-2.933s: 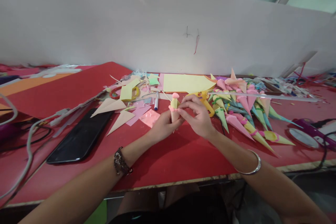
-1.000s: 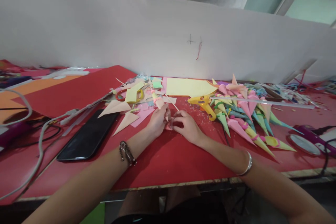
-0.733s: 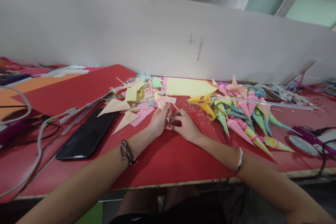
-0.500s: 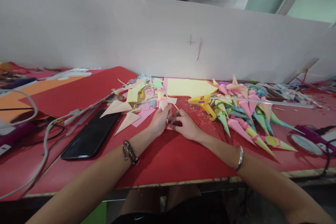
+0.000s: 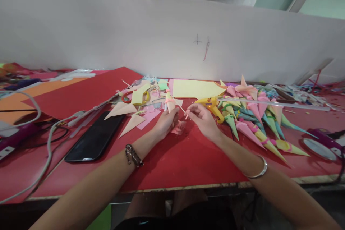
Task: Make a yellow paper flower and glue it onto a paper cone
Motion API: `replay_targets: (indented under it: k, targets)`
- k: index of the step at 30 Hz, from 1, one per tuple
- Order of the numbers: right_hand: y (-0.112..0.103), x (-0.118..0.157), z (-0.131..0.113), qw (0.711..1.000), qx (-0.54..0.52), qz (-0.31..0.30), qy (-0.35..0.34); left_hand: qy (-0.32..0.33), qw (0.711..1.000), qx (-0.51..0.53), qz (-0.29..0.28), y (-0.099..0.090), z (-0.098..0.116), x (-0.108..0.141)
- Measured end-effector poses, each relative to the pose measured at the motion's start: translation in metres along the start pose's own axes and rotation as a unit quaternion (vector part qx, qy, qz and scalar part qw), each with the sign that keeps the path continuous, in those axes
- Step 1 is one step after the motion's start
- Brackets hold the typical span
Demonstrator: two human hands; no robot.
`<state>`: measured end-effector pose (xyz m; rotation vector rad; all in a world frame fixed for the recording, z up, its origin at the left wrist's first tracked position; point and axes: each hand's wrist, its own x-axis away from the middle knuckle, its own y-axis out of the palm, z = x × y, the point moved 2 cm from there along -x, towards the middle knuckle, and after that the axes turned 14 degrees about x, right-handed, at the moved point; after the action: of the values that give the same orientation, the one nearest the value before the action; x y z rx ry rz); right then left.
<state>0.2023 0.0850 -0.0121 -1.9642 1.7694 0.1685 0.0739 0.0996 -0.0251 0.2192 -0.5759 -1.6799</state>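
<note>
My left hand (image 5: 165,124) is closed around a small peach paper cone (image 5: 170,105), which has a pink band and a yellow part at its upper end. Beneath and right of that hand lies a crumpled piece of thin pink paper (image 5: 178,128). My right hand (image 5: 201,118) is a short way off, thumb and fingertips pinched on a small pale pink piece (image 5: 186,116), too small to name. A thin pale stick (image 5: 178,103) lies between the two hands, its near end close to my right fingertips.
A yellow glue gun (image 5: 211,106) lies right of my right hand, beside a heap of coloured paper cones (image 5: 253,115). Scissors (image 5: 147,96) are partly under paper pieces at left. A black phone (image 5: 94,138), white cable (image 5: 48,143) and yellow sheet (image 5: 195,89) also lie on the table.
My right hand has moved up and right, away from my left hand. The crumpled pink paper shows more now. My left hand keeps holding the cone.
</note>
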Motion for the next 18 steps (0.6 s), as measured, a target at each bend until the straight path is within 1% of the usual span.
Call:
replay_targets:
  k: [2, 5, 7, 9, 11, 13, 18]
  targets:
    - [-0.001, 0.0, 0.001, 1.0, -0.009, 0.002, 0.009, 0.002, 1.0, -0.028, -0.003, 0.0, -0.001, 0.001]
    - [-0.002, -0.001, 0.003, 0.999, 0.034, 0.003, -0.012, 0.016, 0.998, -0.065, -0.002, 0.0, -0.001, 0.003]
    - [-0.004, -0.002, 0.006, 0.998, 0.057, 0.013, -0.029, 0.043, 0.996, -0.078, -0.011, 0.001, 0.0, 0.004]
    - [-0.005, -0.003, 0.008, 0.998, 0.058, 0.023, -0.033, 0.073, 0.994, -0.082, -0.028, 0.002, 0.002, 0.005]
    - [-0.006, -0.003, 0.008, 0.997, 0.06, 0.026, -0.034, 0.088, 0.992, -0.074, -0.042, 0.003, 0.003, 0.005]
    - [-0.006, -0.001, 0.005, 0.995, 0.083, 0.028, -0.045, 0.083, 0.993, -0.067, -0.054, 0.003, 0.003, 0.006]
    - [-0.007, 0.003, -0.008, 0.977, 0.175, 0.053, -0.107, 0.048, 0.991, -0.083, -0.091, 0.005, 0.002, 0.011]
